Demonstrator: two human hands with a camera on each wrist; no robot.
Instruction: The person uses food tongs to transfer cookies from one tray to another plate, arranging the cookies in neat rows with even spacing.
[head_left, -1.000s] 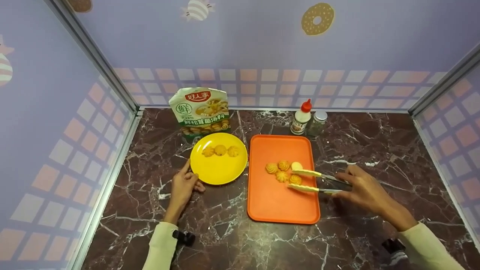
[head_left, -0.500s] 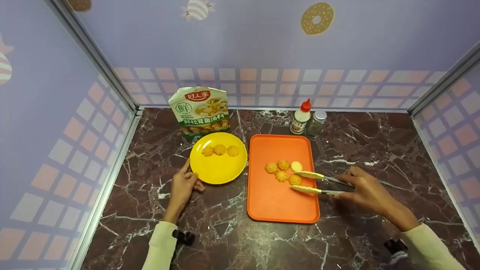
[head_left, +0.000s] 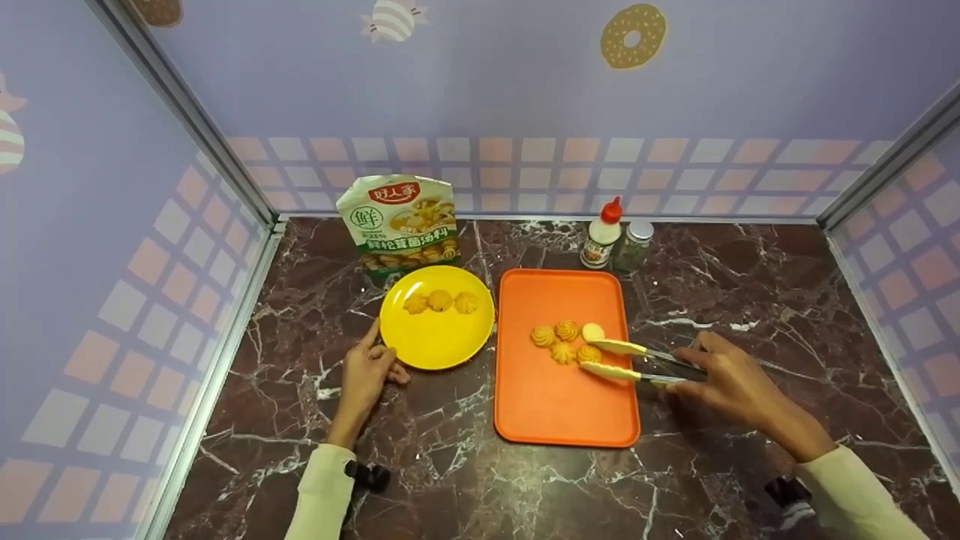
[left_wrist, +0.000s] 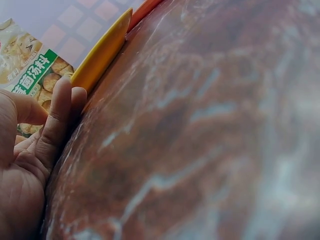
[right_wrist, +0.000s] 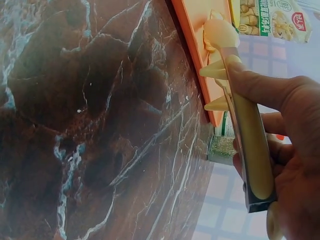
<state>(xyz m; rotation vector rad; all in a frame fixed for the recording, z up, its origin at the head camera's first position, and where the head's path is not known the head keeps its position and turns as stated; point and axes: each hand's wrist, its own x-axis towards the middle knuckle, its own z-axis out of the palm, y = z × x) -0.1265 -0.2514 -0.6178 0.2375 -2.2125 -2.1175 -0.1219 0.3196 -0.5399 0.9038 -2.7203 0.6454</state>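
My right hand (head_left: 731,382) grips yellow-tipped tongs (head_left: 626,360), whose two tips close round a swirled cookie (head_left: 589,354) on the orange tray (head_left: 562,416). Three more cookies (head_left: 559,337) lie beside it on the tray. In the right wrist view the tongs (right_wrist: 245,130) run up from my right hand (right_wrist: 290,165) toward the tray (right_wrist: 192,40). My left hand (head_left: 367,371) rests on the counter with its fingers touching the rim of the yellow plate (head_left: 435,341), which holds three cookies (head_left: 440,301). In the left wrist view my left hand (left_wrist: 35,150) lies against the plate's edge (left_wrist: 102,52).
A green-and-white soup pouch (head_left: 400,217) stands behind the plate. A red-capped bottle (head_left: 602,236) and a small shaker jar (head_left: 634,244) stand behind the tray. Walls enclose the dark marble counter (head_left: 750,292) on three sides.
The tongs' tips have moved closer together round the front-right cookie and shifted slightly left. The left hand has stayed at the plate's rim.
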